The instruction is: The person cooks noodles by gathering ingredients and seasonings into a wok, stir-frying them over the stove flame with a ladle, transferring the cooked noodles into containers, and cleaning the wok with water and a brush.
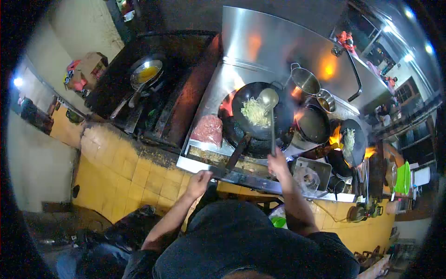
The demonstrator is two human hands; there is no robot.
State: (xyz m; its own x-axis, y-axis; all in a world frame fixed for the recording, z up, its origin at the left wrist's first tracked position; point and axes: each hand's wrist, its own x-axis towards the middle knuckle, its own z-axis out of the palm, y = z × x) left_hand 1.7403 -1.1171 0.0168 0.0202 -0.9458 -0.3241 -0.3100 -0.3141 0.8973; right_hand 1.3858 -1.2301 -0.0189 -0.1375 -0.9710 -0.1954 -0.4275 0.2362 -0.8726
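Ladle [268, 98] over black wok [246, 93] (pale noodles [253, 113] inside)

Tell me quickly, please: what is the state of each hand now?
Left hand: near the stove edge; grip cannot be told.
Right hand: closed, holding the ladle.

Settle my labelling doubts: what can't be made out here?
All in the head view:
- Left hand: palm hidden by its own back.
- Noodle-like strands: any under the ladle, hidden by its bowl.
- Plastic bag: contents obscured by shiny film.
- Another person's arm: cut off by bottom edge.
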